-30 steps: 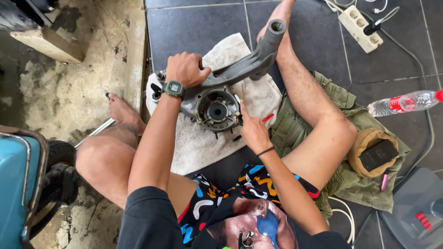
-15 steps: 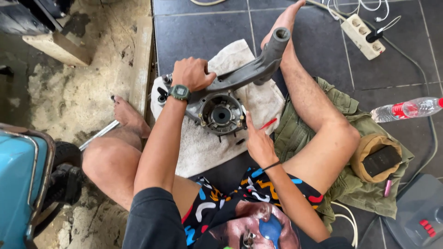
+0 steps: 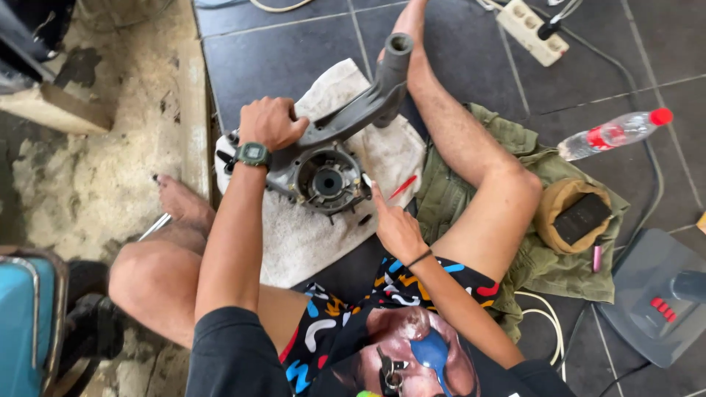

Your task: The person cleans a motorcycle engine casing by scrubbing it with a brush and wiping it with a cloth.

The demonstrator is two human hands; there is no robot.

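A grey metal engine casing [image 3: 323, 173] with a round bore and a long arm [image 3: 382, 81] lies on a white towel [image 3: 309, 235] on the dark tiled floor between my legs. My left hand [image 3: 268, 121], with a green watch at the wrist, grips the top of the casing where the arm joins it. My right hand [image 3: 393, 224] reaches toward the casing's right side, index finger stretched out and touching its rim; whether a small part sits at the fingertip is unclear. A red tool [image 3: 402, 187] lies on the towel just beyond that hand.
A green cloth [image 3: 544, 257] at right carries a tan cap with a black phone [image 3: 581, 217]. A plastic bottle [image 3: 614, 132], a power strip [image 3: 533, 29] and a grey appliance [image 3: 658, 301] lie further right. A rough concrete strip [image 3: 110, 154] and a blue case [image 3: 26, 323] are at left.
My right hand has slid forward along the casing's right side, the index finger now pointing at its rim. My left hand keeps its grip. The view has shifted slightly.
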